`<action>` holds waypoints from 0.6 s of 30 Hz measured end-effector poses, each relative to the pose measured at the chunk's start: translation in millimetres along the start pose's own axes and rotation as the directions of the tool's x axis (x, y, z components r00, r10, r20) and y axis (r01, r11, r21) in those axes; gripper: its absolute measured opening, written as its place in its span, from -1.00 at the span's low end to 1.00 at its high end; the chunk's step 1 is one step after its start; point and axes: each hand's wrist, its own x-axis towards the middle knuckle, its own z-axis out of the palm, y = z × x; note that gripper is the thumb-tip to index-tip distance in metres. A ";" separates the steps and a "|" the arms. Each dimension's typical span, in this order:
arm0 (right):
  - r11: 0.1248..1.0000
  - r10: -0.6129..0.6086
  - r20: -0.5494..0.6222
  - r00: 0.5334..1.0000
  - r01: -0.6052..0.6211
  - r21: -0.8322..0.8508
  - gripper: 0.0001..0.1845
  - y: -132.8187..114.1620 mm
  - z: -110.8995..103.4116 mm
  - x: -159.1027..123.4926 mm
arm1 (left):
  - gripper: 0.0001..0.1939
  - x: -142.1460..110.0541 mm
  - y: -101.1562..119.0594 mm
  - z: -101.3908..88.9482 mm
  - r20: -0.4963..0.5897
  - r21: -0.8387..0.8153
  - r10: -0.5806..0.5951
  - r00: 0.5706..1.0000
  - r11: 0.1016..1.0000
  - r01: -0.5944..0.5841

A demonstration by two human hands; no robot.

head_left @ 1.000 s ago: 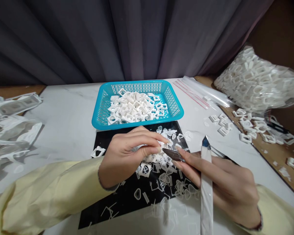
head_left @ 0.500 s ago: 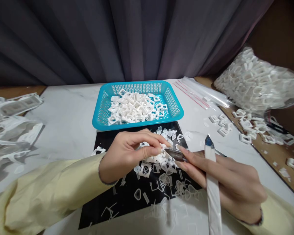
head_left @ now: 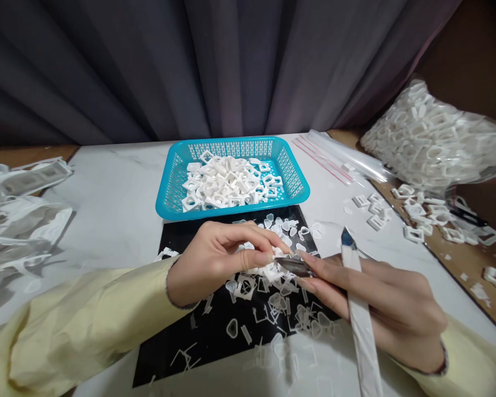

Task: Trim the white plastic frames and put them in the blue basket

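My left hand (head_left: 225, 259) is closed, thumb and fingers pinched on a small white plastic piece (head_left: 279, 252) that is mostly hidden. My right hand (head_left: 391, 311) is closed on dark metal tweezers (head_left: 296, 267), whose points reach the piece at my left fingertips. Across the same hand lies a white-wrapped blade (head_left: 360, 325) with a slanted metal tip, pointing away. Beneath both hands, a black mat (head_left: 182, 336) carries a heap of thin white scraps (head_left: 276, 300) and small cut-out shapes. A square white piece with a round opening (head_left: 245, 287) lies near my left wrist.
Beyond the mat stands a blue basket (head_left: 161, 207) holding many white frames. Clear zip bags (head_left: 343, 154) lie at back right. A full bag of white parts (head_left: 438, 135) and loose frames (head_left: 415, 212) are at right. White sheet scraps (head_left: 25, 220) pile at left.
The tweezers' points have shifted slightly left and down against the piece. The white-wrapped blade has tilted a little left at its tip. My left hand has barely moved.
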 end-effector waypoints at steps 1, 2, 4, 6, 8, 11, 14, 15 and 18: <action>1.000 -0.001 0.002 1.000 0.001 -0.004 -0.57 -0.2 0.1 0.0 | -0.86 -0.1 -0.2 -0.1 -0.002 0.003 -0.002 1.000 1.000 0.002; 1.000 -0.004 -0.001 1.000 0.004 -0.009 -0.56 -0.4 0.2 0.1 | -0.85 -0.3 -0.4 -0.2 -0.003 0.006 -0.004 1.000 1.000 0.004; 1.000 -0.008 -0.008 1.000 0.007 -0.019 -0.56 -0.6 0.5 0.3 | -0.85 -0.7 -0.7 -0.3 -0.003 0.013 -0.003 1.000 1.000 0.003; 1.000 -0.008 -0.015 1.000 0.007 -0.024 -0.56 -0.6 0.7 0.2 | -0.84 -1.1 -0.7 0.1 -0.007 0.020 0.002 1.000 1.000 -0.002; 1.000 -0.005 -0.020 1.000 0.004 -0.028 -0.58 -0.6 0.7 -0.2 | -0.85 -1.4 -0.7 0.6 -0.006 0.022 0.008 1.000 1.000 -0.007; 0.999 -0.006 -0.012 1.000 0.005 -0.045 -0.62 -0.9 0.0 -1.1 | -0.85 -1.6 -1.1 1.3 -0.006 0.027 0.010 1.000 1.000 -0.010; 0.998 0.001 0.013 1.000 0.000 -0.064 -0.64 -1.3 -0.8 -1.0 | -0.84 -1.2 -1.2 1.1 -0.004 0.021 0.012 1.000 1.000 -0.012; 0.998 -0.002 0.013 1.000 0.003 -0.067 -0.64 -1.2 -0.7 -0.9 | -0.83 -0.9 -1.1 0.8 -0.002 0.012 0.011 1.000 1.000 -0.011; 0.997 -0.026 -0.005 1.000 0.026 -0.067 -0.63 0.0 1.1 -1.3 | -0.83 -0.5 -0.7 -0.3 0.009 -0.031 -0.012 1.000 0.999 0.012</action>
